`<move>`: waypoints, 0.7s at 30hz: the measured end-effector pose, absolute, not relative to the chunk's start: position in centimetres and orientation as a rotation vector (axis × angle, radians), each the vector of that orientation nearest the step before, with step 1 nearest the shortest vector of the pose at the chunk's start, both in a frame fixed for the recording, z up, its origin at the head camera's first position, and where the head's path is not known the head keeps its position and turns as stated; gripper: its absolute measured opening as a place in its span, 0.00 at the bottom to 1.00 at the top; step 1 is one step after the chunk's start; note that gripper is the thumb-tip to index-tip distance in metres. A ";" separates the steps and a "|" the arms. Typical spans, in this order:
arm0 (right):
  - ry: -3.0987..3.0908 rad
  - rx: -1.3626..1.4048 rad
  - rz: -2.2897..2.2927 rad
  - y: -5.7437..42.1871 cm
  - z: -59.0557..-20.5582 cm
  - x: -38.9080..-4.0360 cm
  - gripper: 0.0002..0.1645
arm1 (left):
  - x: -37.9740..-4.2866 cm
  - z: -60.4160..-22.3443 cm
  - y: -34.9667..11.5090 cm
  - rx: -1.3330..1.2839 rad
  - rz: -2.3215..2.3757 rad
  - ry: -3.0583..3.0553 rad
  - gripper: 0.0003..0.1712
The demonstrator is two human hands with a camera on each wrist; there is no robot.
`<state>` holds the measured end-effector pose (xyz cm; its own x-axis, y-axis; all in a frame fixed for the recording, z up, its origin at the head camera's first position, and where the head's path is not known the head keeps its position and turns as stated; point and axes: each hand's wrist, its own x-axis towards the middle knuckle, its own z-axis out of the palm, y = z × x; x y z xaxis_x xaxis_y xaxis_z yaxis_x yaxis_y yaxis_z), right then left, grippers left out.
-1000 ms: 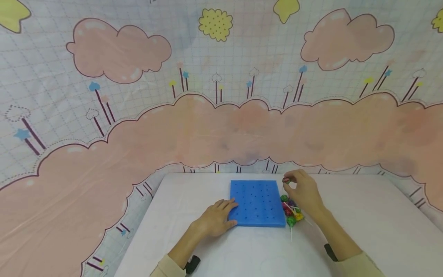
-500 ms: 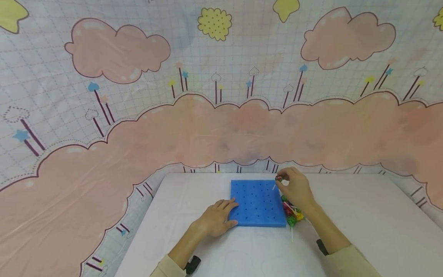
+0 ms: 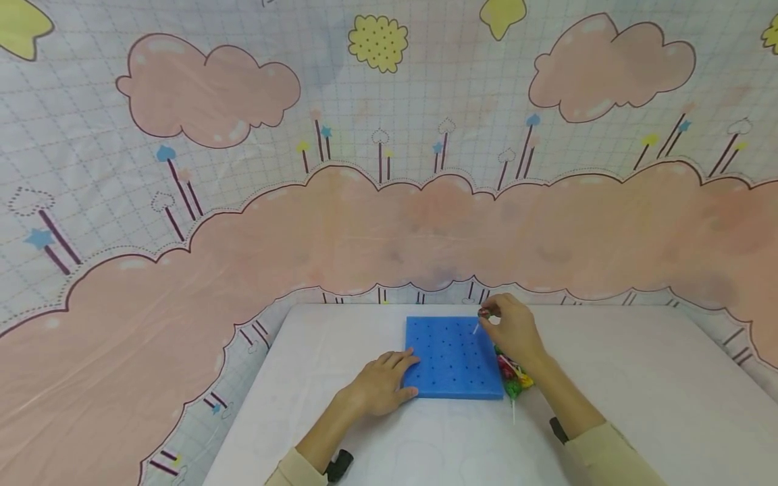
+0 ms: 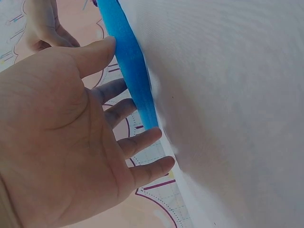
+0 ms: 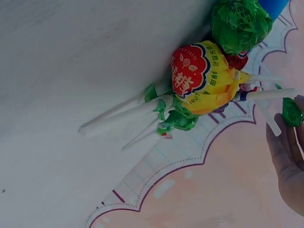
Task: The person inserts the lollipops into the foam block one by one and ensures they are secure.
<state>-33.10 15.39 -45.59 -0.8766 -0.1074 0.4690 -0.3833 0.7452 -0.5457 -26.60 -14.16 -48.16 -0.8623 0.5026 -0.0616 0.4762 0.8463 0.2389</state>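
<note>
in the head view, the right hand [image 3: 510, 331] is covering part of the pinched lollipop [image 3: 483, 313], whose stick is looking too small to tell if its tip is touching the blue board [image 3: 450, 358]. that same hand is hiding some of the piled lollipops [image 3: 506, 366], while the bottom edge is cutting off both sleeves [image 3: 298, 469]. in the right wrist view, the board is running out past the top edge.

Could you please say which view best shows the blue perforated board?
The head view, showing nearly the whole top of the blue perforated board. Left wrist shows only its edge; right wrist, a sliver.
</note>
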 end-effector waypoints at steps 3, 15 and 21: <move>-2.524 0.391 0.910 15.3 -45.7 -33.3 0.16 | -26.6 -48.2 -14.1 0.774 0.321 2.904 0.37; -2.528 0.409 0.939 15.0 -46.5 -33.8 0.15 | -26.3 -47.9 -14.2 0.789 0.335 2.906 0.37; -2.536 0.413 0.938 14.9 -46.8 -34.0 0.14 | -26.2 -47.8 -14.2 0.784 0.335 2.909 0.37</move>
